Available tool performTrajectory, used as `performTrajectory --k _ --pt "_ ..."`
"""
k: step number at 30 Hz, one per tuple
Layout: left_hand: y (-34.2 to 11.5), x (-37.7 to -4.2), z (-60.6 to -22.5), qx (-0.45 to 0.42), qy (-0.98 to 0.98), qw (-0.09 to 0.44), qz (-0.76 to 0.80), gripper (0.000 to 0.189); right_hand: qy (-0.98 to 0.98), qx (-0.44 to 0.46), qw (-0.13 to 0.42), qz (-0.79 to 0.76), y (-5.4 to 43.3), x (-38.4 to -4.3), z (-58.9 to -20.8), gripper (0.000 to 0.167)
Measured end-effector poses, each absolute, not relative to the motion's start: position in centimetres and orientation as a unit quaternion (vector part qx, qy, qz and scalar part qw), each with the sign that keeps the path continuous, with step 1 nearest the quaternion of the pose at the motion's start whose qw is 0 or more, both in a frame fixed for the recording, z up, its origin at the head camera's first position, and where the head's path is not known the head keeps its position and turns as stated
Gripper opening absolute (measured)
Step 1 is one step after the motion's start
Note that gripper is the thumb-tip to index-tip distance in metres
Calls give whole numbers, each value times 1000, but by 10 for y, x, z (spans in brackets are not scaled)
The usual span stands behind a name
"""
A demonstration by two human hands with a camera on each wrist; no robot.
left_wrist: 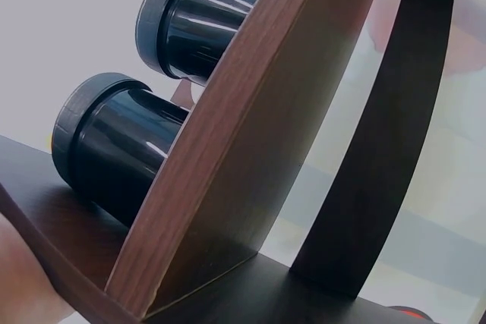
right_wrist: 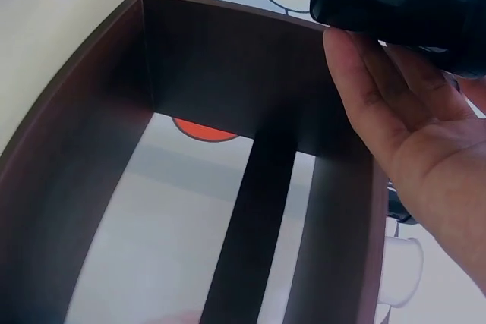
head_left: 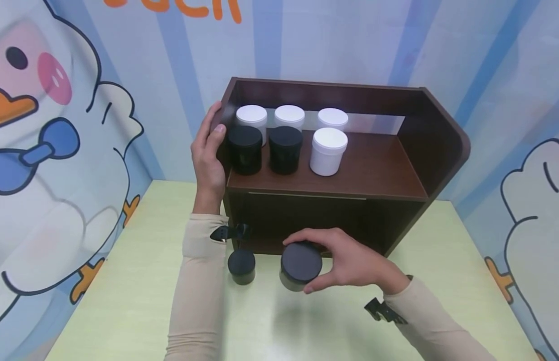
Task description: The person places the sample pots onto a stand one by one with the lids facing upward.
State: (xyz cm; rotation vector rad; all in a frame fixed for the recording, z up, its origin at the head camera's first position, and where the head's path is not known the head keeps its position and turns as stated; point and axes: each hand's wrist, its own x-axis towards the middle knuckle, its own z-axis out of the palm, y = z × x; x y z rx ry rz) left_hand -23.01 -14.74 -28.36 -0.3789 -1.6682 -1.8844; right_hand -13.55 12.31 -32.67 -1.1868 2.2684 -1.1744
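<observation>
My right hand [head_left: 352, 258] holds a black lidded jar [head_left: 301, 262] above the table, thumb and fingers on opposite sides of it. In the right wrist view the jar [right_wrist: 402, 5] lies over the fingers. At the left, my left hand [head_left: 209, 158] grips the side panel of a dark brown two-level shelf [head_left: 374, 165]. Two black jars [head_left: 245, 150] [head_left: 285, 150] stand at the front of the upper level, beside a white jar [head_left: 328, 153]. Behind them is a row of three white jars [head_left: 288, 115], partly hidden.
A smaller-looking black jar [head_left: 241, 266] stands on the pale table [head_left: 139, 281], in front of the shelf's left end and near my left sleeve [head_left: 198, 296]. Striped cartoon sheeting [head_left: 329, 45] surrounds the table at the back and sides.
</observation>
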Motion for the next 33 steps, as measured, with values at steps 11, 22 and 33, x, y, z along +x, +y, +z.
performTrajectory --k 11,22,33 --pt "-148 -231 -285 -139 -630 296 -704 52 793 -410 156 -423 136 -137 -308 72" --pt "-147 -231 -284 -138 -628 295 -707 52 817 -407 98 -396 150 -143 -299 72" --pt "-147 -231 -283 -138 -628 298 -706 52 843 -372 68 -382 156 -143 -291 73"
